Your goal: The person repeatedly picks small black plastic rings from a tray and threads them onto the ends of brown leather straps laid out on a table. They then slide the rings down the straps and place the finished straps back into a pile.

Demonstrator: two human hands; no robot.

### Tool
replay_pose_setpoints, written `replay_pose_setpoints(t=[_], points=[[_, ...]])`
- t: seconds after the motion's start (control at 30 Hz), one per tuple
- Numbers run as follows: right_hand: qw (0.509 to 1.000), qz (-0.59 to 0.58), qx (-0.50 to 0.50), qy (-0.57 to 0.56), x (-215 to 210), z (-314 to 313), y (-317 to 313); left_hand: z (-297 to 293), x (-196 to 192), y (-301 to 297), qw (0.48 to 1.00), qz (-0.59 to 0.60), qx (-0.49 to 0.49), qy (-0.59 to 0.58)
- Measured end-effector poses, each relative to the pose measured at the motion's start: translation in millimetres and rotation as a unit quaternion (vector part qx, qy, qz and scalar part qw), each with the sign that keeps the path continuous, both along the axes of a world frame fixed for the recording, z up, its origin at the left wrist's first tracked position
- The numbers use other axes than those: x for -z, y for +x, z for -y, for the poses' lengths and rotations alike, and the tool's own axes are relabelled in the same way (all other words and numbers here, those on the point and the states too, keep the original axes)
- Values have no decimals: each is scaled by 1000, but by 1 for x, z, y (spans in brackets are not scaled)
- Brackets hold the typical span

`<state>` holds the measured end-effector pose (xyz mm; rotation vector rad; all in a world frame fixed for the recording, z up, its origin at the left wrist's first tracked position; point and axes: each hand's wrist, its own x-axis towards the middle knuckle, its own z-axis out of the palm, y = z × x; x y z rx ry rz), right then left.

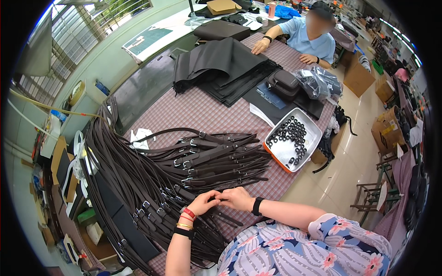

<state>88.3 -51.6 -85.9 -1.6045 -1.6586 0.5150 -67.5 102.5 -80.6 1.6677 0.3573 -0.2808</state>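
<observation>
My left hand (202, 203) and my right hand (236, 198) meet at the table's near side, fingers closed in a pinch. Between them is a dark brown leather strap (229, 219), whose tail runs out below my right hand; the exact spot they grip is hidden by the fingers. Just beyond my hands lies a thick row of buckled leather straps (221, 158) with silver buckles. More straps (124, 184) sweep down the left side in a long bundle. Right of the row, a white tray (282, 150) with an orange outer side holds several small black rings (294, 131).
Black sheets (216, 64) are stacked on the checked tablecloth (159, 112) farther back. Beside them are a small black case (283, 84) and plastic-wrapped goods (320, 83). Across the table sits a person in a light blue shirt (308, 39). Cardboard boxes (359, 76) stand on the floor at right.
</observation>
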Motion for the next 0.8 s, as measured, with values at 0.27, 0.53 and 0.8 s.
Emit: replay_pose_setpoints(t=[0.27, 0.53, 0.8], points=[[1000, 19, -19, -12, 15, 11, 3, 11, -1, 8, 978, 38, -24, 202], [998, 35, 3, -47, 20, 13, 7, 25, 12, 4, 920, 124, -32, 370], [987, 145, -61, -34, 29, 31, 23, 53, 11, -25, 833, 66, 118, 536]])
